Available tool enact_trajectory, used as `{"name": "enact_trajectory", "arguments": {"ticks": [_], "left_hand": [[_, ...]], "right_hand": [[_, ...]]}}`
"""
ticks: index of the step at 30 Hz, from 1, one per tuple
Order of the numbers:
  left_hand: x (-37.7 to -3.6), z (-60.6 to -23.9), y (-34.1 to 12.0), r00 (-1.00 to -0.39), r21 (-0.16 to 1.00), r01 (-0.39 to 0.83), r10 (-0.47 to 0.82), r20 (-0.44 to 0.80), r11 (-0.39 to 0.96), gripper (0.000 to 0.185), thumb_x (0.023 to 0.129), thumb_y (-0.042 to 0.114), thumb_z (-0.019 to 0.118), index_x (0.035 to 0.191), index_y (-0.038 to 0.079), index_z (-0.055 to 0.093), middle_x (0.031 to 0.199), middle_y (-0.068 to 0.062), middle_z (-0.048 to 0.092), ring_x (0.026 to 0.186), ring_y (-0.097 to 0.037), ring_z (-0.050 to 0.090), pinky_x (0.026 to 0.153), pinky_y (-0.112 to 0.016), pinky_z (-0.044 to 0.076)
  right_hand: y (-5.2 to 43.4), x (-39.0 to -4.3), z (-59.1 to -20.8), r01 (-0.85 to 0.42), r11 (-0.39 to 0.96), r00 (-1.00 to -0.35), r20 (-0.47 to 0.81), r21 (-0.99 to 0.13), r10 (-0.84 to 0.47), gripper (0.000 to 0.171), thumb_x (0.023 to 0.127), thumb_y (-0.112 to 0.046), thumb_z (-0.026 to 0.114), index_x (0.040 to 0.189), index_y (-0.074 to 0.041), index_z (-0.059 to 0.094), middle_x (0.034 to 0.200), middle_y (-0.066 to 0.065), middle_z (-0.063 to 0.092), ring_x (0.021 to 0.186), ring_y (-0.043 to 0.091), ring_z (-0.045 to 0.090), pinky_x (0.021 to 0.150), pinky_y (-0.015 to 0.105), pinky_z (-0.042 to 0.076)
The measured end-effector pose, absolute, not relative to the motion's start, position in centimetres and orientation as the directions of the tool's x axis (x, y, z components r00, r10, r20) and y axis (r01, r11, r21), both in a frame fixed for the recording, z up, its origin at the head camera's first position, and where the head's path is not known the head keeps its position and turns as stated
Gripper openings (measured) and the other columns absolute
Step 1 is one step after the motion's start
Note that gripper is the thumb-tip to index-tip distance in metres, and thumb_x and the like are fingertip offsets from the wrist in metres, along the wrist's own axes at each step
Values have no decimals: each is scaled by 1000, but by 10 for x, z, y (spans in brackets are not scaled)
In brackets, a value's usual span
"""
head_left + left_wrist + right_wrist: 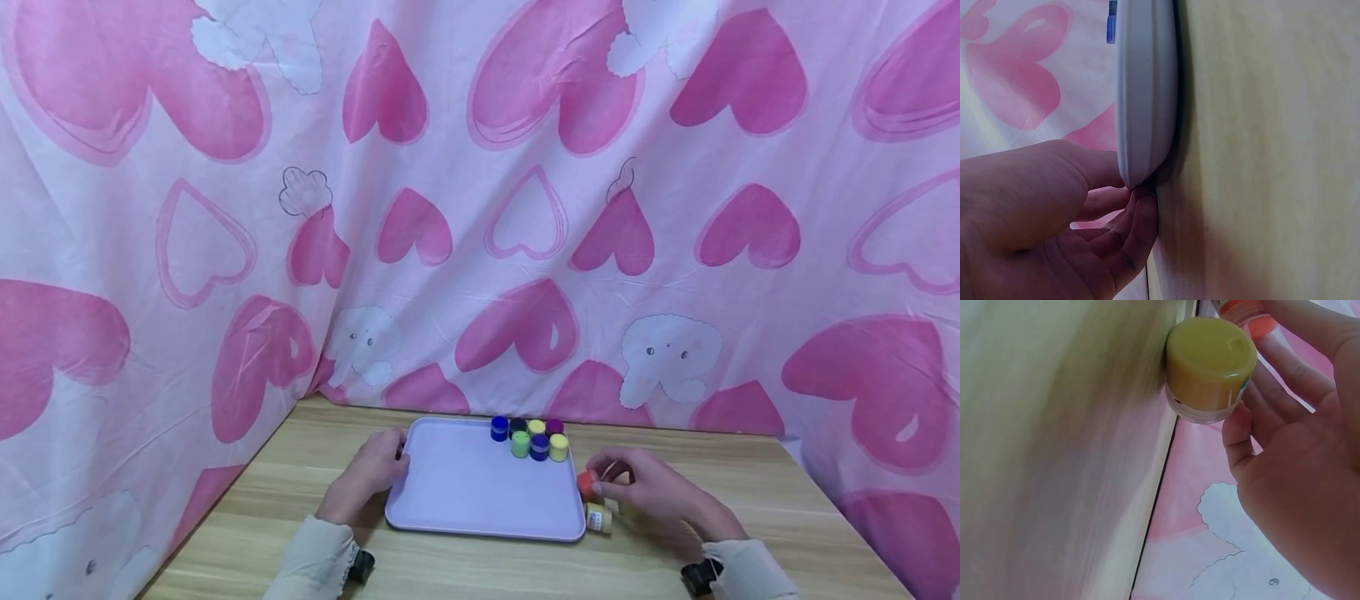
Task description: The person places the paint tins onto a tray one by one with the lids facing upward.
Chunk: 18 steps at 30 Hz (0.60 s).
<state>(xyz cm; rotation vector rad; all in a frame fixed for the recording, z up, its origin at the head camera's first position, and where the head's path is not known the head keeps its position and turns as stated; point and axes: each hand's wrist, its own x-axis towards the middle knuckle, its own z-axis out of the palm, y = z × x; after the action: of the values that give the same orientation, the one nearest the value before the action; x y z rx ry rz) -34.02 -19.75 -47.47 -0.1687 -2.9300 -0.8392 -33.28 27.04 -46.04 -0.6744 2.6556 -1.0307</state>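
Observation:
A lavender tray (457,500) lies on the wooden table. My left hand (388,463) pinches its left rim; in the left wrist view the thumb lies over the tray's edge (1146,94) and the fingers (1138,219) curl under it. Several small paint jars (529,438) with coloured lids stand in the tray's far right corner. My right hand (611,483) is just off the tray's right edge and holds an orange-lidded jar (587,483) in its fingertips. An ochre-lidded jar (598,517) stands on the table beside it, seen close in the right wrist view as the ochre jar (1210,369) below the orange jar (1247,315).
A pink heart-patterned cloth (480,208) hangs behind and to both sides of the table. The table's wooden top (465,567) runs from the tray to the near edge. A blue lid (1111,22) shows past the tray rim.

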Motion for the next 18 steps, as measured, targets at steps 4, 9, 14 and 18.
{"name": "enact_trajectory", "arguments": {"ticks": [4,9,14,18], "left_hand": [[-341,-475,-198,-991,531,123,76,109,838,14,97,3,71,110,-3,72,95,-11,72,85,-21,65,78,-42,62],[-342,-476,-199,-991,538,121,74,108,834,14,98,2,70,110,-4,71,95,-12,71,85,-22,65,78,-43,62],[-342,-476,-199,-991,535,122,74,111,836,13,98,2,70,108,-4,72,94,-12,71,84,-21,64,77,-42,62],[-339,-474,-197,-989,528,132,80,121,839,12,97,3,71,107,-4,72,93,-10,71,83,-21,64,77,-42,61]], "right_hand": [[268,-333,-458,-345,650,-883,0,-677,-470,24,101,-43,76,121,-29,76,113,-8,76,106,18,68,82,27,56],[267,-331,-455,-381,649,-881,45,-658,-471,25,101,-42,77,122,-28,75,113,-8,75,104,16,68,81,26,56],[264,-329,-451,-429,633,-867,97,-645,-488,32,101,-36,77,127,-19,74,113,-6,75,103,14,68,81,25,56],[260,-329,-449,-445,631,-866,127,-636,-483,38,100,-34,79,130,-12,74,113,-7,76,101,11,68,80,25,57]]}}
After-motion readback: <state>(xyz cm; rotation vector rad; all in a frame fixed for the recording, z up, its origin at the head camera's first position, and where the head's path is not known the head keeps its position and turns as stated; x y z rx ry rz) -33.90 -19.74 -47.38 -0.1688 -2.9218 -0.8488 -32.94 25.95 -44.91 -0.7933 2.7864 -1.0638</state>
